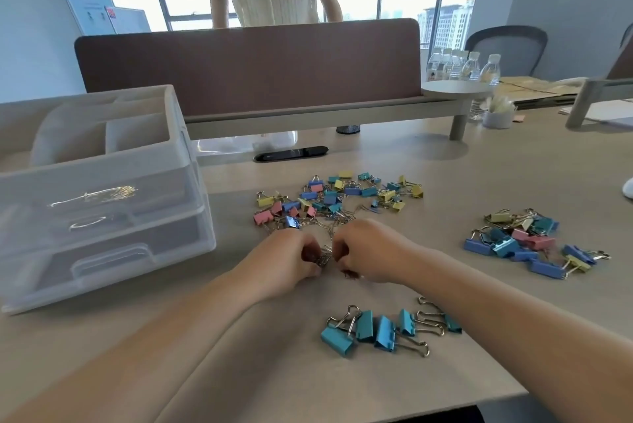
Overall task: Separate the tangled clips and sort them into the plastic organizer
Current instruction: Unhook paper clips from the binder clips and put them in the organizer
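Observation:
A tangled heap of small coloured binder clips (pixel 337 198) lies in the middle of the desk, with a chain of linked wire clips running from it toward me. My left hand (pixel 289 260) and my right hand (pixel 368 251) both pinch the near end of that chain (pixel 323 256), fingers curled, knuckles almost touching. Several teal binder clips (pixel 375 330) lie in a row close to me, under my right forearm. A mixed pile of larger clips (pixel 529 243) sits to the right. The translucent plastic organizer (pixel 102 217) with drawers stands at the left.
A brown desk divider (pixel 246 63) runs across the back, and a person stands behind it. Water bottles (pixel 462 66) on a round shelf and a small cup (pixel 498 114) are at the back right. The desk's front edge (pixel 445 412) is near my elbows.

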A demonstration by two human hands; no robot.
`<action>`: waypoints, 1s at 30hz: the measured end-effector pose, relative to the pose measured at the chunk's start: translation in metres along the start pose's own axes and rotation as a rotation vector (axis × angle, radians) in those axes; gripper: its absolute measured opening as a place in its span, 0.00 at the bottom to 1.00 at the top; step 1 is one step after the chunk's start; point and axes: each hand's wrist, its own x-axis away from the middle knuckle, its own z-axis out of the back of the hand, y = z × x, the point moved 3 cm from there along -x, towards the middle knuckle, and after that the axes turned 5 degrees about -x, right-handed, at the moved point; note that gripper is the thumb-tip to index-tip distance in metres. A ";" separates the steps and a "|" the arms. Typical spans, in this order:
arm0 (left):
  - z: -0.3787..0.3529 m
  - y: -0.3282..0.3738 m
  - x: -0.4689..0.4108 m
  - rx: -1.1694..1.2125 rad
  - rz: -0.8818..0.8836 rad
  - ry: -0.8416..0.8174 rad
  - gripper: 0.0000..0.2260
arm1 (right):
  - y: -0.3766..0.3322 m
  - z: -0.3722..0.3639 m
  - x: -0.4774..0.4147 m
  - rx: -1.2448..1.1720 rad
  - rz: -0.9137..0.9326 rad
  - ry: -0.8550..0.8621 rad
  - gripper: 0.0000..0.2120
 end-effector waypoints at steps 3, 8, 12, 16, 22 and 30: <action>-0.003 -0.001 -0.002 0.037 0.016 0.023 0.10 | -0.003 -0.005 -0.009 0.015 0.011 0.022 0.07; 0.005 -0.003 -0.001 0.050 -0.003 0.052 0.09 | 0.002 -0.001 -0.014 -0.092 -0.006 0.074 0.06; 0.011 -0.013 -0.002 0.052 0.031 0.040 0.15 | 0.011 0.010 -0.010 -0.120 0.002 0.026 0.06; 0.008 -0.016 -0.006 -0.016 0.043 -0.102 0.23 | 0.017 0.008 -0.008 -0.061 0.014 -0.107 0.12; 0.003 -0.012 -0.013 -0.051 -0.009 -0.074 0.13 | 0.014 0.001 -0.013 -0.034 0.032 -0.054 0.12; 0.004 -0.010 -0.013 0.001 -0.016 0.038 0.14 | 0.017 0.004 -0.021 -0.073 -0.026 0.033 0.18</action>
